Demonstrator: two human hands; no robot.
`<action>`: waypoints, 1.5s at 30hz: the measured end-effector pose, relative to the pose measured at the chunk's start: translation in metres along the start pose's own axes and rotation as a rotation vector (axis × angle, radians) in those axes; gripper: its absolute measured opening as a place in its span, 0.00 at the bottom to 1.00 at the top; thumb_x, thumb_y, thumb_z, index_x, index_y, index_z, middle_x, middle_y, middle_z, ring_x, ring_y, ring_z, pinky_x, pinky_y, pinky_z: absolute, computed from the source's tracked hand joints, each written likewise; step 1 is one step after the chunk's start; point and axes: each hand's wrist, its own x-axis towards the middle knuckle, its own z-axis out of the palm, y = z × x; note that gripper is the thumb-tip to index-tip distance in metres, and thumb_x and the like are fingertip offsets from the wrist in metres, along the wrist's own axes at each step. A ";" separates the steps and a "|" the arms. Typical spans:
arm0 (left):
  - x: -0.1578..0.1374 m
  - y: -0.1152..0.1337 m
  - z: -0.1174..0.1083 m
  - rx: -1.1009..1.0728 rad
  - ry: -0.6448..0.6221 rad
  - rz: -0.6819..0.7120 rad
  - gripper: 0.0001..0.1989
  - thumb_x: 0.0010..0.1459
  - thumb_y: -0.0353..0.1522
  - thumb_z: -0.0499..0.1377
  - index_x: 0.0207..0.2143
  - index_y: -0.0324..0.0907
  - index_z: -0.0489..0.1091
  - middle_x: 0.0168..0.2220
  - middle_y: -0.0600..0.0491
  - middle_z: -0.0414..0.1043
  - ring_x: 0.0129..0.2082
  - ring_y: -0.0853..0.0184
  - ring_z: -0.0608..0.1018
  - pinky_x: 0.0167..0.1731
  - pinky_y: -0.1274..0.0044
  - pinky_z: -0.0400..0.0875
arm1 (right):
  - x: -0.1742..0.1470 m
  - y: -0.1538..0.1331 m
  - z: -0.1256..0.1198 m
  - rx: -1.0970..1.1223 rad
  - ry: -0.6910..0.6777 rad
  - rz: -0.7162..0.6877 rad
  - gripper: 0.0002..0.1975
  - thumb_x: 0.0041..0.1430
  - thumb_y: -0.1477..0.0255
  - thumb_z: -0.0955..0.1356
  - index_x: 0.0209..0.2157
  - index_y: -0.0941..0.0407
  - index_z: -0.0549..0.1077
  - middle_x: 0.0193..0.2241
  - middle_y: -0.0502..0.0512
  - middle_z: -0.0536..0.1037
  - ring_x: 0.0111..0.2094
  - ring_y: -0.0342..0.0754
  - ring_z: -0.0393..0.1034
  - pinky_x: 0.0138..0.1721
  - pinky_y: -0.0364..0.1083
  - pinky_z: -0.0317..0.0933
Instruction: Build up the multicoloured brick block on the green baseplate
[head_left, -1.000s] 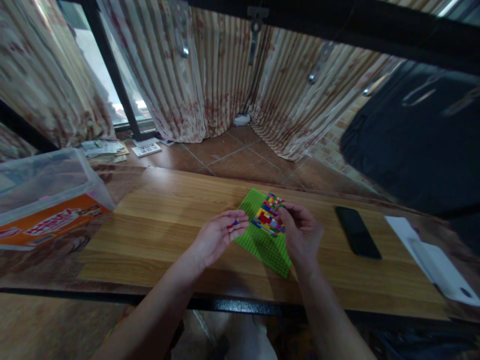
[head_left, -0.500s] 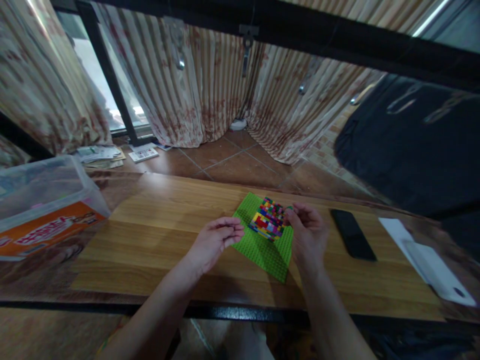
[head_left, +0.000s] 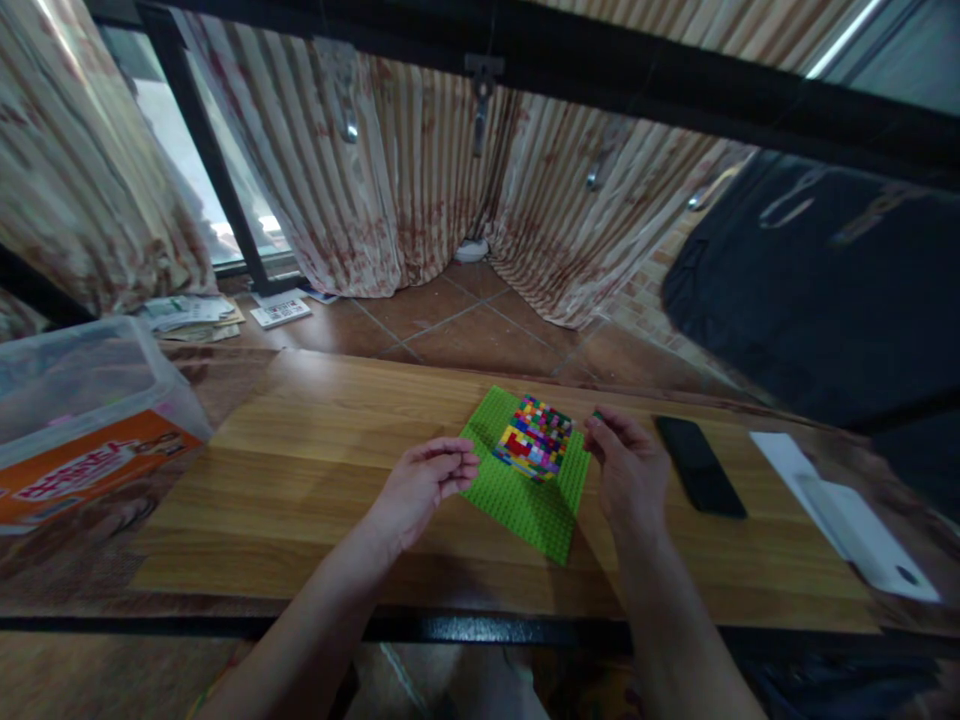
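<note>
On the wooden board lies a green studded baseplate [head_left: 525,520], turned at an angle. A block of small multicoloured toy bricks [head_left: 534,438] is built up on its far part. My right hand [head_left: 628,465] hovers just right of the plate, thumb and fingers pinched around a small dark green toy brick [head_left: 598,414]. To the left of the plate is my left hand [head_left: 427,485], its palm partly turned up. Its fingers are loosely extended, with nothing visible in them, and the fingertips come close to the plate's left edge.
A black phone [head_left: 699,466] lies right of my right hand, with a white flat item [head_left: 862,535] farther right. At the left stands a clear plastic tub [head_left: 90,370] with an orange label. Papers [head_left: 187,315] lie behind it, and curtains hang beyond the tabletop.
My right hand has moved right, away from the brick block, with the small green brick still pinched. My left hand keeps nearly the same pose. The whole view has shifted slightly.
</note>
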 end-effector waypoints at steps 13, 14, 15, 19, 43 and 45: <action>0.001 0.000 -0.001 0.008 0.006 -0.001 0.06 0.52 0.23 0.61 0.34 0.34 0.74 0.30 0.48 0.77 0.26 0.74 0.77 0.31 0.82 0.73 | 0.003 0.006 -0.014 -0.536 -0.085 -0.119 0.19 0.51 0.57 0.69 0.35 0.59 0.81 0.29 0.57 0.81 0.30 0.51 0.74 0.33 0.48 0.65; 0.001 0.000 -0.001 0.007 0.007 -0.001 0.06 0.52 0.23 0.61 0.34 0.34 0.74 0.30 0.48 0.77 0.26 0.74 0.77 0.31 0.82 0.73 | 0.002 0.006 -0.014 -0.535 -0.097 -0.116 0.19 0.51 0.57 0.69 0.35 0.59 0.81 0.30 0.57 0.81 0.30 0.51 0.74 0.33 0.48 0.66; 0.001 0.000 -0.001 0.007 0.006 -0.002 0.06 0.52 0.23 0.61 0.34 0.34 0.75 0.30 0.48 0.77 0.27 0.74 0.77 0.31 0.82 0.73 | 0.002 0.005 -0.014 -0.538 -0.104 -0.113 0.19 0.51 0.57 0.69 0.35 0.59 0.81 0.30 0.58 0.82 0.30 0.51 0.74 0.33 0.48 0.66; 0.001 0.000 -0.001 0.007 0.006 0.000 0.06 0.52 0.23 0.61 0.34 0.34 0.75 0.31 0.48 0.77 0.27 0.74 0.77 0.31 0.82 0.72 | 0.000 0.001 -0.012 -0.568 -0.107 -0.102 0.18 0.50 0.58 0.70 0.33 0.59 0.81 0.29 0.58 0.82 0.30 0.52 0.75 0.33 0.49 0.66; 0.001 0.003 0.003 -0.005 0.045 -0.022 0.07 0.54 0.21 0.56 0.33 0.33 0.74 0.28 0.48 0.76 0.24 0.74 0.76 0.29 0.82 0.72 | 0.011 0.012 -0.004 -0.232 -0.041 0.116 0.21 0.39 0.55 0.74 0.27 0.59 0.76 0.21 0.50 0.75 0.19 0.39 0.63 0.20 0.40 0.58; 0.001 0.003 0.003 -0.008 0.043 -0.019 0.07 0.54 0.20 0.57 0.33 0.33 0.74 0.28 0.48 0.76 0.25 0.74 0.76 0.30 0.82 0.72 | 0.012 0.014 -0.003 -0.247 -0.036 0.120 0.22 0.41 0.53 0.73 0.28 0.59 0.76 0.20 0.50 0.74 0.18 0.39 0.63 0.20 0.40 0.57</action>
